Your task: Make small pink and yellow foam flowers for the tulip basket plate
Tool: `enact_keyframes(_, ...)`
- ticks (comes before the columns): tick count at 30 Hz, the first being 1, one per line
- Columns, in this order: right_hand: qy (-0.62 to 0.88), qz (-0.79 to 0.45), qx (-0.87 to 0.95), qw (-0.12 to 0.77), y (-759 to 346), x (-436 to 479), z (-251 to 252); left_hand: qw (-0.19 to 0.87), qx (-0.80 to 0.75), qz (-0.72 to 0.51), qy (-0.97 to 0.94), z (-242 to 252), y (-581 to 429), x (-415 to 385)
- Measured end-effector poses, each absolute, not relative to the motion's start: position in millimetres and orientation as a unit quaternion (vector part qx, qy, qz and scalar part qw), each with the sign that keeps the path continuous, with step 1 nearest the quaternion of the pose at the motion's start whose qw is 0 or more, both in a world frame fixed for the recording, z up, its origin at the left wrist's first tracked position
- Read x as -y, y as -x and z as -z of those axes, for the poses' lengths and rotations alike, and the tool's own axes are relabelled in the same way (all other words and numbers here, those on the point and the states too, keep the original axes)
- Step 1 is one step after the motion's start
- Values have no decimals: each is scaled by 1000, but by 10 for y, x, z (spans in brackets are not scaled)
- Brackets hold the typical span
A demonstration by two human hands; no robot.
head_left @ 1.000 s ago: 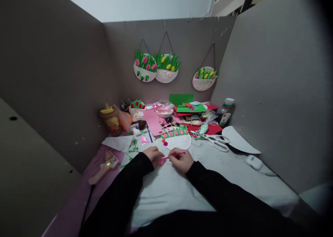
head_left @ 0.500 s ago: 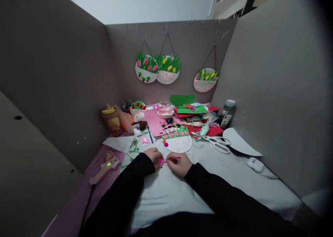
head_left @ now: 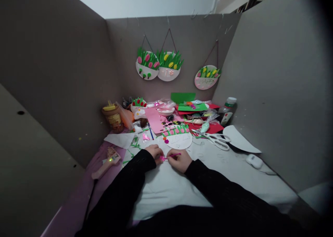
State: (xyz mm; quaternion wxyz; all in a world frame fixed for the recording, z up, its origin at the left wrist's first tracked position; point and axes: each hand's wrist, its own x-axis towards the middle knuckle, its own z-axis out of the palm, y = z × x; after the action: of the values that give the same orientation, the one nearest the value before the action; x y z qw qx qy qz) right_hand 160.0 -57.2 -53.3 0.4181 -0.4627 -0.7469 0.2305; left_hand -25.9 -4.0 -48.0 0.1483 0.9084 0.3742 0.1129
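Note:
My left hand (head_left: pixel 154 153) is closed, its fingertips pinching a small bright pink piece (head_left: pixel 162 158) low over the white cloth. Its exact shape is too small to make out. Beside it, my right hand (head_left: pixel 180 160) grips a thin magenta stick (head_left: pixel 176 155), whose near end points toward the pink piece. Just beyond both hands lies a white paper-plate basket (head_left: pixel 179 143) with pink tulips and green paper grass along its top. Red and magenta flowers (head_left: pixel 165 140) sit at its left side, and faint lines are drawn on it.
White scissors (head_left: pixel 217 140) and an earbud case (head_left: pixel 254 161) lie to the right. A pink glue gun (head_left: pixel 108 164) with a green light rests at left. Behind are a brown cup (head_left: pixel 114 118), pink paper (head_left: pixel 154 120), a bottle (head_left: pixel 227 111) and hanging plate baskets (head_left: pixel 168 72). Grey panels enclose three sides.
The view has shifted slightly, so the desk and back panel sit a little higher. Both hands keep nearly the same place and hold the same things.

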Motion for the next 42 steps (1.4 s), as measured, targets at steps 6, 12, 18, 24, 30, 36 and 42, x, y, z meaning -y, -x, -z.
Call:
enact_keyframes(6,480,-234,699,476,-1631,582,465,188,-335,-157,-910,442,282,47)
enact_keyframes(12,462,-232,722,459,-1616,616,456,187,-336,-138,-913,474,326,29)
enact_keyframes(18,457,-204,749,435,-1615,619,499,168,-351,-109,-915,510,277,21)
enact_keyframes(24,471,-180,751,427,-1616,611,514,160,-352,-115,-915,516,247,44)
enact_keyframes(30,463,-188,756,422,-1614,596,504,158,-352,-121,-914,523,224,65)
enact_keyframes(36,463,-215,744,430,-1611,585,500,161,-351,-120,-914,535,226,66)
enact_keyframes(42,472,-243,728,433,-1611,572,502,161,-344,-123,-917,532,230,72)
